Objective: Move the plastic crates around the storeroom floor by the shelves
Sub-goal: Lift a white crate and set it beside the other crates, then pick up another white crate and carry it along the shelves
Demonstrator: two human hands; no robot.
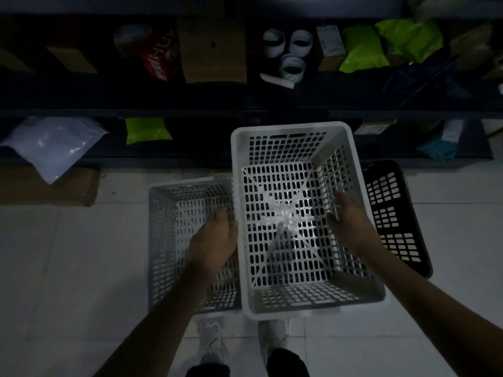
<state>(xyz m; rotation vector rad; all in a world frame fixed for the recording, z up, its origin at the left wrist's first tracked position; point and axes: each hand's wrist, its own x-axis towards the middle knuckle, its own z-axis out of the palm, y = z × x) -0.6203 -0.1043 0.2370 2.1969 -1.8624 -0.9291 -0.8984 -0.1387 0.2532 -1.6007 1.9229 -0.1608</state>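
While left hand (215, 235), right hand (351, 216) grip white crate (288, 131): three crates, one black crate (394, 221).

Black crate (394, 221): I see only its right part, the rest behind the white crate (291, 148). Top-shelf goods too dark to identify.

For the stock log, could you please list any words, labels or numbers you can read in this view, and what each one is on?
Nothing here can be read for certain.
Red packet on the upper shelf: white lettering, turned sideways and too dark and blurred to read.
White tubs: any labels are too small to read.
Small box beside them: print too blurred.
White crate, grey crate, black crate: no text visible.
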